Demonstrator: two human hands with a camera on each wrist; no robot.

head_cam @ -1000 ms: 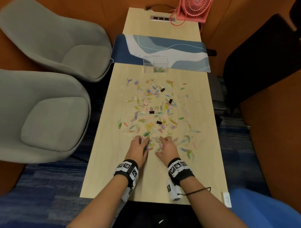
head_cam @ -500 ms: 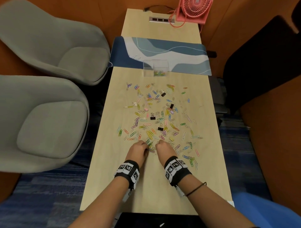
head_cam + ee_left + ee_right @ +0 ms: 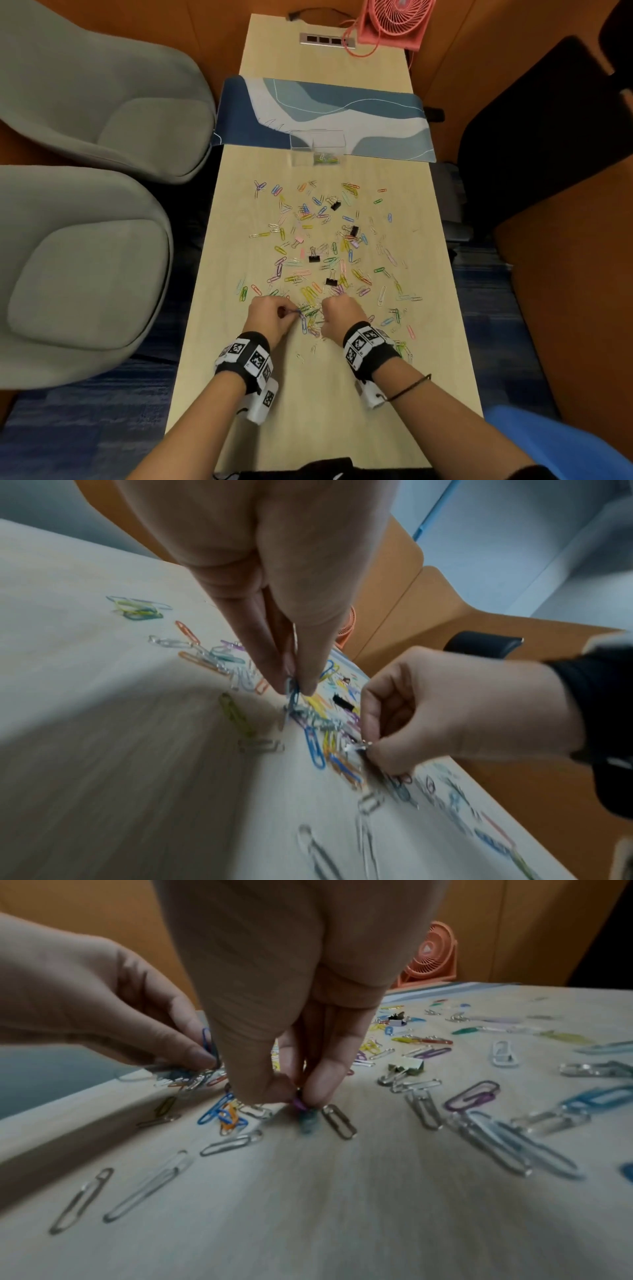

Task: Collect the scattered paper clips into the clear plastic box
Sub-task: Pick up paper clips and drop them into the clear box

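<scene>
Several coloured paper clips (image 3: 308,270) lie scattered over the middle of the wooden table (image 3: 308,404). The clear plastic box (image 3: 318,147) stands at the far end of the scatter, with a few clips inside. My left hand (image 3: 270,318) pinches a blue paper clip (image 3: 293,693) between thumb and fingertips at the near edge of the pile. My right hand (image 3: 340,317) sits just beside it, fingers curled, pinching a purple paper clip (image 3: 298,1103) against the tabletop. Both hands are a few centimetres apart.
Black binder clips (image 3: 330,281) are mixed among the paper clips. A blue patterned mat (image 3: 376,116) lies behind the box, and a pink fan (image 3: 394,24) stands at the far end. Two grey chairs (image 3: 85,274) flank the table's left side.
Both hands went from lying flat at the pile's near edge to curling into pinches on clips. The hands drew slightly closer together.
</scene>
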